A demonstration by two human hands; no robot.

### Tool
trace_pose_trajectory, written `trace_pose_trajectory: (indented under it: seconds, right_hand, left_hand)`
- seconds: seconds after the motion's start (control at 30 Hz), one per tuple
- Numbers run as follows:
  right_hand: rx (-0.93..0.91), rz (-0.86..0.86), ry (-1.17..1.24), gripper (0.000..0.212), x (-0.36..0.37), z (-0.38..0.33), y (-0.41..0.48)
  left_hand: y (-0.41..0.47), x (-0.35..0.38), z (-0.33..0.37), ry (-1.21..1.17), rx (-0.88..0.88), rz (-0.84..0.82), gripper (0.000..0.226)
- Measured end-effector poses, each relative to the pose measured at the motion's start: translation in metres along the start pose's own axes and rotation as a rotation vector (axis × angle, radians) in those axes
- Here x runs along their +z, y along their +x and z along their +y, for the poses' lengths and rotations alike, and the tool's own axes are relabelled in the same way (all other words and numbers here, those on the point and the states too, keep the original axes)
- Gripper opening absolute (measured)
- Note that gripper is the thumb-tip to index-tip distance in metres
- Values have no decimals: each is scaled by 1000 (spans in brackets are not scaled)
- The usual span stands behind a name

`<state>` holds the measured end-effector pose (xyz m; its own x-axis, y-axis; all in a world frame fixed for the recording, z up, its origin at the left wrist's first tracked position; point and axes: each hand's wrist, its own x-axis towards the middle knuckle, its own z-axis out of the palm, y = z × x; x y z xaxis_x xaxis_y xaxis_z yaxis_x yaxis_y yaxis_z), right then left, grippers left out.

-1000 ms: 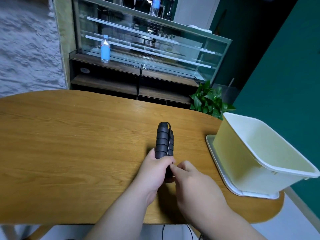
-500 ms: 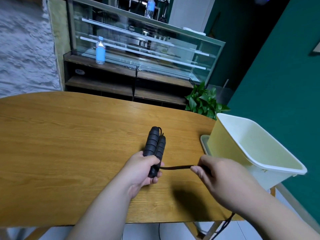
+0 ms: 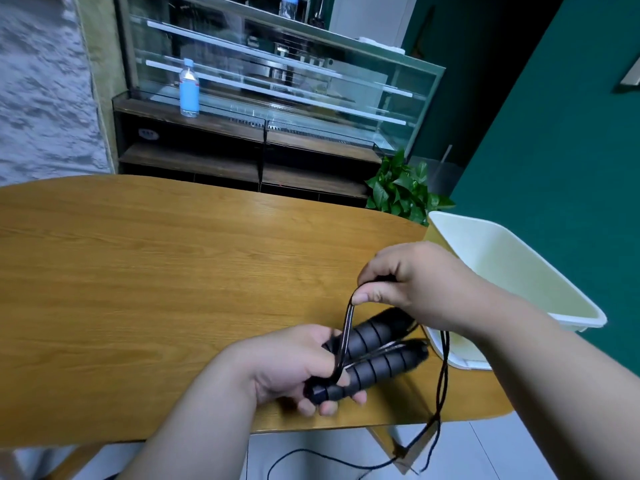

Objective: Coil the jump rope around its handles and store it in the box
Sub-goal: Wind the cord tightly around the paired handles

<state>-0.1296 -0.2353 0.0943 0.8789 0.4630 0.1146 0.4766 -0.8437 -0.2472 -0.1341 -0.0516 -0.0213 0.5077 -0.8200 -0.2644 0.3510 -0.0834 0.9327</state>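
Observation:
Two black ribbed jump rope handles lie side by side, pointing up and to the right, held at their near ends by my left hand. My right hand hovers above them, pinching the black rope, which runs taut down across the handles. More rope trails from under my right wrist over the table's near edge to the floor. The pale yellow box stands open at the right, partly behind my right hand.
The wooden table has a rounded right end. The box rests on a white lid near that end. Behind the table are a glass display cabinet with a water bottle and a green plant.
My right hand pulled the rope out to the right, then lifted it up and over the handles. My left hand turned the handles from pointing away to pointing right.

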Motion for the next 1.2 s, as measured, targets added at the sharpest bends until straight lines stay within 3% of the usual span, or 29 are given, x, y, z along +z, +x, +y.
trace_pose_trajectory:
  seconds: [0.17, 0.3, 0.4, 0.5, 0.57, 0.7, 0.83, 0.97, 1.2]
  right_hand:
    - [130, -186, 354, 13, 8, 10, 0]
    - [181, -151, 765, 7, 20, 17, -11]
    - [167, -87, 969, 12, 40, 15, -21]
    - [159, -100, 1396, 49, 62, 8, -30]
    - [56, -68, 1587, 37, 68, 1, -36]
    - [168, 133, 1493, 43, 77, -15, -37]
    - [337, 400, 1232, 27, 92, -26, -31]
    - [362, 426, 1348, 41, 103, -27, -31]
    - [363, 529, 1443, 45, 106, -30, -28]
  left_hand:
    - [-10, -3, 4, 78, 96, -229, 28]
    - [-15, -7, 6, -9, 249, -294, 38]
    - [-16, -10, 8, -110, 352, -241, 48]
    - [-15, -10, 9, -188, 432, -135, 51]
    - [-13, -9, 9, -236, 447, -41, 57]
    - [-9, -8, 8, -241, 395, 133, 55]
    - [-3, 1, 8, -216, 333, 179, 45]
    - [-4, 1, 7, -244, 274, 156, 47]
    - [-10, -8, 9, -503, 297, -4, 34]
